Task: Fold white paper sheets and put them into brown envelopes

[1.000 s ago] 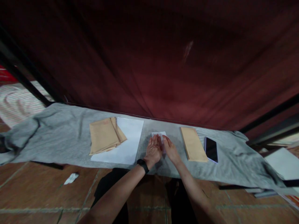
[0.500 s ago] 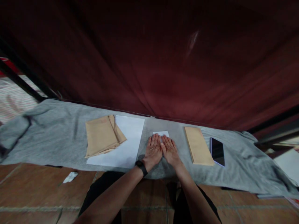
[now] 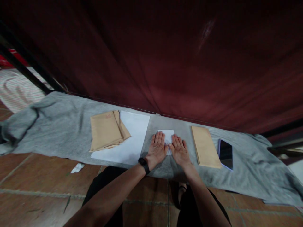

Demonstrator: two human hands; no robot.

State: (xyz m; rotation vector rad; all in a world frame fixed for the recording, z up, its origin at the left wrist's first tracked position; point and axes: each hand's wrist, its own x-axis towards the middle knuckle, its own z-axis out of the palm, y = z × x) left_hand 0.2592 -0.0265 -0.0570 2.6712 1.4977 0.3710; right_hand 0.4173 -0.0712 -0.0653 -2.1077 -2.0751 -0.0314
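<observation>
A small piece of white paper (image 3: pixel 168 136), perhaps folded, lies flat on the grey cloth (image 3: pixel 71 126). My left hand (image 3: pixel 157 148) rests palm down over its left edge, fingers stretched out and pointing away from me. On its right edge lies my right hand (image 3: pixel 180 149), also flat, with the fingers straight. Both thumbs almost meet over the paper, and its middle shows between the hands. A dark band (image 3: pixel 144 166) circles my left wrist.
To the left, a pile of brown envelopes (image 3: pixel 105 130) overlaps large white paper sheets (image 3: pixel 136 126). A stack of brown envelopes (image 3: pixel 205 147) and a phone (image 3: pixel 225 154) lie to the right. Behind the cloth rises a dark red surface (image 3: pixel 165 69). A white scrap (image 3: pixel 77 168) is on the tiled floor.
My hands have moved apart sideways, so more of the small white paper shows between them. The view has shifted and tilted a little.
</observation>
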